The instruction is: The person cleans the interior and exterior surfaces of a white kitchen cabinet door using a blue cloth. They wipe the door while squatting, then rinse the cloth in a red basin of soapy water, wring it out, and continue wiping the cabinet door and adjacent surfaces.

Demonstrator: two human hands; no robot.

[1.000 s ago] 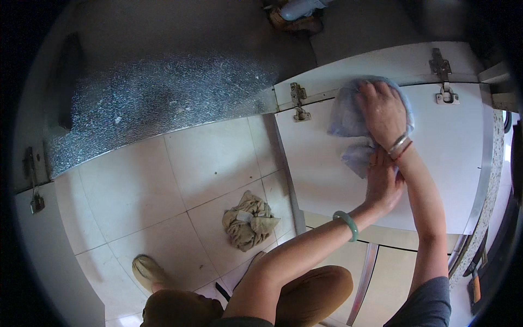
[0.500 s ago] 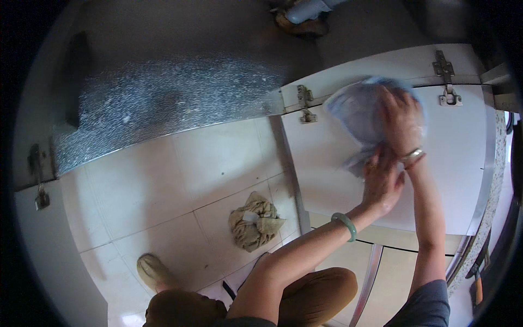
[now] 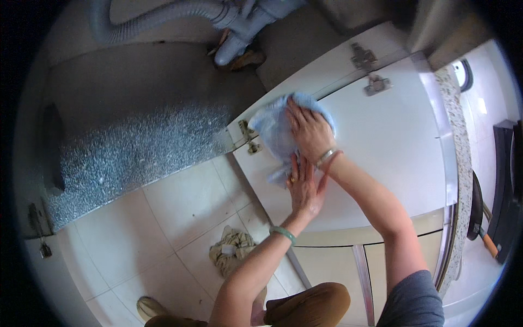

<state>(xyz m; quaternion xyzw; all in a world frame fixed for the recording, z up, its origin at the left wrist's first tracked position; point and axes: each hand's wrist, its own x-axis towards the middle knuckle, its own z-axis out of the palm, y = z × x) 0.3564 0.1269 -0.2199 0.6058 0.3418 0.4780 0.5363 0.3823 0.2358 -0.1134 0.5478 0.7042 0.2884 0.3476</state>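
Note:
A pale blue cloth (image 3: 272, 131) lies bunched on the white inner face of an opened cabinet door (image 3: 381, 141), along its hinged edge. My right hand (image 3: 313, 133) presses flat on the cloth, fingers stretched out; a bracelet circles that wrist. Just below it, my left hand (image 3: 305, 193) has its fingers straight over the cloth's lower folds. This arm wears a green bangle (image 3: 283, 235), and a ring shows on one finger. Beside the cloth's left side sits one metal hinge (image 3: 254, 146); another hinge (image 3: 376, 82) is farther right.
Left of the door is an under-sink cabinet with a shiny silver-lined floor (image 3: 147, 158) and a grey drain pipe (image 3: 234, 46). A crumpled tan rag (image 3: 231, 248) lies on floor tiles. A speckled counter edge (image 3: 462, 163) and a frying pan (image 3: 476, 212) are at right.
My view has turned, showing more of the drain pipe and counter. Both hands and the cloth have slid left along the door, closer to the left hinge.

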